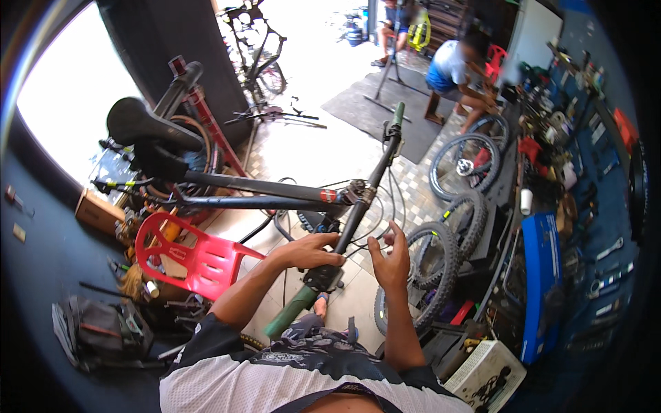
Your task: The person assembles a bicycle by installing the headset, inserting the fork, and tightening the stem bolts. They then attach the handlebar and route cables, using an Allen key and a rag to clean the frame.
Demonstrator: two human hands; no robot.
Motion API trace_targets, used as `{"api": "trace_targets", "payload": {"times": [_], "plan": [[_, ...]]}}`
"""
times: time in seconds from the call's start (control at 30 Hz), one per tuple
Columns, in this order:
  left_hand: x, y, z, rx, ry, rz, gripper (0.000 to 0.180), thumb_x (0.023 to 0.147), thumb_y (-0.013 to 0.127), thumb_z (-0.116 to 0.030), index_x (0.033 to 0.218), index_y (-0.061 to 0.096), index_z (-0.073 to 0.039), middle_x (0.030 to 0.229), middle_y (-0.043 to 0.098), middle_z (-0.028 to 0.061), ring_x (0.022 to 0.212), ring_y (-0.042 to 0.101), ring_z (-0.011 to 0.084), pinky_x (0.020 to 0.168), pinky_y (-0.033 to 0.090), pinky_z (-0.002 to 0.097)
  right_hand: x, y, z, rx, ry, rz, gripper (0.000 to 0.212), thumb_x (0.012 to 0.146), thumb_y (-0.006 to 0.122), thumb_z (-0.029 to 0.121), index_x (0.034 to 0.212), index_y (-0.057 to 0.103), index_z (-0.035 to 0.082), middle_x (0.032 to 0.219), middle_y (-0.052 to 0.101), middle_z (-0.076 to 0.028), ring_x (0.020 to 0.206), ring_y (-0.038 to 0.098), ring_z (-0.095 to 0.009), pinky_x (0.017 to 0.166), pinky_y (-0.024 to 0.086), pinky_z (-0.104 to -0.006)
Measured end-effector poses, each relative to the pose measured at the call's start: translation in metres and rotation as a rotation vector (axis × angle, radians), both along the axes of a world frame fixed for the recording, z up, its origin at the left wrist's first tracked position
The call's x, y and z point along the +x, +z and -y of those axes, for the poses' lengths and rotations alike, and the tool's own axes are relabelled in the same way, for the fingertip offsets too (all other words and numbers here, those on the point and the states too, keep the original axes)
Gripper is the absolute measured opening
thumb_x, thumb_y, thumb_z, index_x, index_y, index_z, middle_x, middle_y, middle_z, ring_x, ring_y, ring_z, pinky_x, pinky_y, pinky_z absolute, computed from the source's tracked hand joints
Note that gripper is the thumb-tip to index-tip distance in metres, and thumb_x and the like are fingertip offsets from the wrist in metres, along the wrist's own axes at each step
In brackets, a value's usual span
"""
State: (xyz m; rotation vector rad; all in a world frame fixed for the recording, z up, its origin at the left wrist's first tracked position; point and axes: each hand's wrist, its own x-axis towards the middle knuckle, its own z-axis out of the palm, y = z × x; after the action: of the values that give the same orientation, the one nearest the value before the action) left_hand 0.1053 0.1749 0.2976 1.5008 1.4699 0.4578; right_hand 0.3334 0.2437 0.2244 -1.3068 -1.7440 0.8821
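Note:
A bicycle frame (268, 200) with a black saddle (148, 124) stands in front of me, its black handlebar (358, 211) running diagonally toward me. My left hand (306, 252) is closed over the near half of the bar, just above the lever clamp and the green grip (292, 311). To the right of the bar, my right hand (390, 259) is raised with thumb and fingers apart, and nothing shows in it. It is near the looping black cables (396, 196). Another green grip (399, 113) covers the bar's far end.
A red plastic chair (200, 258) stands at left. Loose wheels (441, 268) lean at right, beside a blue case (540, 289) and a cream crate (487, 377). Tools crowd the right wall. Beyond, a person (451, 69) crouches by wheels; another sits near the doorway.

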Motion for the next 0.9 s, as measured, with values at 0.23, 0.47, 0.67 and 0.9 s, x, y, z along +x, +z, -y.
{"api": "trace_targets", "payload": {"times": [0.23,0.47,0.67,0.9], "plan": [[0.031,-0.042,0.011,0.233,0.153,0.06,0.044,0.103,0.062,-0.039,0.126,0.063,-0.001,0.116,0.069,0.0187,0.109,0.065,0.0247,0.092,0.052,0.0394,-0.024,0.045,0.035,-0.087,0.178,0.008,0.079,0.088,0.083,0.041,0.146,0.049,-0.001,0.071,0.051,0.001,0.064,0.052,-0.012,0.061,0.047,-0.0326],[-0.091,-0.062,0.047,0.311,0.501,-0.132,0.036,0.096,0.074,-0.035,0.103,0.077,-0.001,0.092,0.077,0.0136,0.086,0.072,0.0234,0.08,0.056,0.0378,-0.021,0.021,-0.001,-0.258,0.225,0.123,0.088,0.087,0.079,0.025,0.158,0.034,-0.001,0.096,0.069,-0.017,0.084,0.068,-0.03,0.08,0.055,-0.0418],[-0.288,-0.03,0.128,0.62,1.313,-0.73,0.048,0.079,0.09,-0.039,0.092,0.066,0.0,0.089,0.061,0.0145,0.085,0.063,0.0306,0.072,0.052,0.0435,-0.03,0.015,-0.021,-0.241,0.252,0.093,0.068,0.094,0.07,0.013,0.153,0.039,0.001,0.089,0.066,-0.01,0.071,0.064,-0.017,0.066,0.052,-0.0332],[-0.431,-0.018,0.136,0.789,0.987,-0.988,0.064,0.071,0.09,-0.032,0.123,0.063,-0.007,0.127,0.06,0.0154,0.118,0.055,0.0368,0.107,0.033,0.0538,-0.061,0.022,-0.028,-0.652,0.079,-0.292,0.072,0.096,0.062,0.008,0.159,0.028,0.013,0.08,0.059,-0.007,0.054,0.057,-0.014,0.041,0.048,-0.0301]]}}
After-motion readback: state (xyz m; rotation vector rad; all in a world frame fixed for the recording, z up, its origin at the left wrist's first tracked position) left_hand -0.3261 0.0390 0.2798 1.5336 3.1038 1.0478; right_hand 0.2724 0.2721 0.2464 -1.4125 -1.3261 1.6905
